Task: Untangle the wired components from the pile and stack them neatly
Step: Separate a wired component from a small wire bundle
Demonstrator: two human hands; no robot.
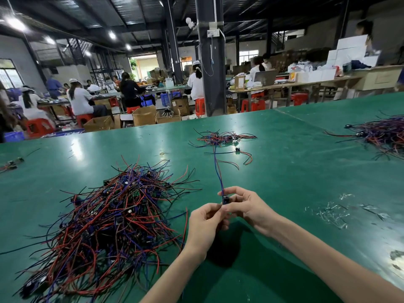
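Observation:
A big tangled pile [105, 219] of red, blue and black wired components lies on the green table [284, 189] at my left. Both hands hold one small dark component [225, 200] above the table. My left hand [204, 226] pinches it from below, and my right hand [244, 204] pinches it from the right. Its blue and red wires [217, 169] stretch away from me toward a smaller heap [220, 137] farther back. A single component with red and black wires [238, 150] lies just in front of that heap.
Another wire pile [380, 134] sits at the far right edge. Cut wire scraps [334, 213] litter the table on my right. A few loose parts [11, 165] lie at the far left. Beyond the table, people sit at workbenches among cardboard boxes and red stools.

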